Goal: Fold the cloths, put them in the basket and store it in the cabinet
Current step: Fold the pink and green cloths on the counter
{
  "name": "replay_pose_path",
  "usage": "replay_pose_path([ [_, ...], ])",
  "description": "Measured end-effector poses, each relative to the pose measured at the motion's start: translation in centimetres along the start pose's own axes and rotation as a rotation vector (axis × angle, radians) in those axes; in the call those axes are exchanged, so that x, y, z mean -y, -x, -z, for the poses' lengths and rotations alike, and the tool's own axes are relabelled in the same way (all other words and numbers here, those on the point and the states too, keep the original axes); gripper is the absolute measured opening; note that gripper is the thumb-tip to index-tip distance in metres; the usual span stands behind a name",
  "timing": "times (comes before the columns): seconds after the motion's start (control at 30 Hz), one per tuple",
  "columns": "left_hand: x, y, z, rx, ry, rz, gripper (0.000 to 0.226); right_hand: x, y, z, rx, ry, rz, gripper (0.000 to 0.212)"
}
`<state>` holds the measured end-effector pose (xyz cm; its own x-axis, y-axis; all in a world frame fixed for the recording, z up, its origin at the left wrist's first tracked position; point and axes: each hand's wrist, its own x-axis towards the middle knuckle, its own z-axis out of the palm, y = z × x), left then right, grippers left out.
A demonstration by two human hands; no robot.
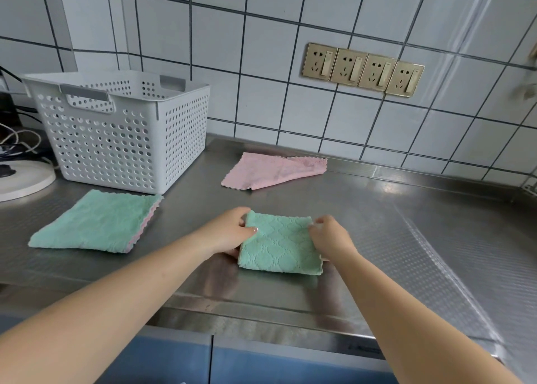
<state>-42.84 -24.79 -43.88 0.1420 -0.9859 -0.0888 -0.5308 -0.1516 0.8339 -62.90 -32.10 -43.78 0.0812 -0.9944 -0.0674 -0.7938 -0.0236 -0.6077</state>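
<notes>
Forearms fill the bottom of my view, both reaching over the front edge of the steel table (406, 209) to a small green cloth (280, 247) already folded into a compact square near the middle of that edge. My left hand (229, 232) curls round the cloth's left side, thumb on top and fingers tucked beneath; my right hand (329, 236) pinches its far right corner between bent fingertips. What worries me is the lift: the fold is only held at two points, and I judge that if either grip slackens on the way to the basket (122, 130) the layers will fall open and I'll have to redo it. Soft microfibre like this sags, so carrying it by one corner would likely let the loose, scalloped right edge droop. The basket's tall perforated walls could also catch a trailing corner. It stands at the back left of the table, upright; I cannot see whether anything lies inside. Just in front of it lies a larger folded green-and-pink cloth (93, 223), its pink layer peeking out along the right side, and it could be dragged askew if my arm sweeps over it. A pink cloth (273, 170) lies loosely doubled near the back edge, clearly not yet neatly folded.
</notes>
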Motion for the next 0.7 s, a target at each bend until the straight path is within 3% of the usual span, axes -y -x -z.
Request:
replay_pose_path([
  [0.1, -0.2, 0.3, 0.5, -0.21, -0.408, -0.193, 0.047, 0.3, 1.1, 0.8, -0.177, 0.286, 0.219, 0.04],
  [0.17, -0.7, 0.3, -0.4, -0.211, -0.517, -0.299, 0.044, 1.7, 2.0, 0.1, -0.186, 0.387, 0.384, 0.039],
  [0.23, -1.1, 0.0, -2.1, -0.125, -0.638, -0.321, 0.046, 2.9, 2.4, -1.7, -0.077, 0.493, 0.45, 0.041],
  [0.37, -0.5, -1.0, -3.7, 0.01, -0.786, -0.219, 0.051, 2.7, 2.3, -4.2, 0.103, 0.505, 0.389, 0.047],
  [0.7, 0.7, -0.9, -2.6, 0.055, -0.816, -0.163, 0.058, -0.1, 1.9, -2.8, 0.153, 0.508, 0.269, 0.066],
])
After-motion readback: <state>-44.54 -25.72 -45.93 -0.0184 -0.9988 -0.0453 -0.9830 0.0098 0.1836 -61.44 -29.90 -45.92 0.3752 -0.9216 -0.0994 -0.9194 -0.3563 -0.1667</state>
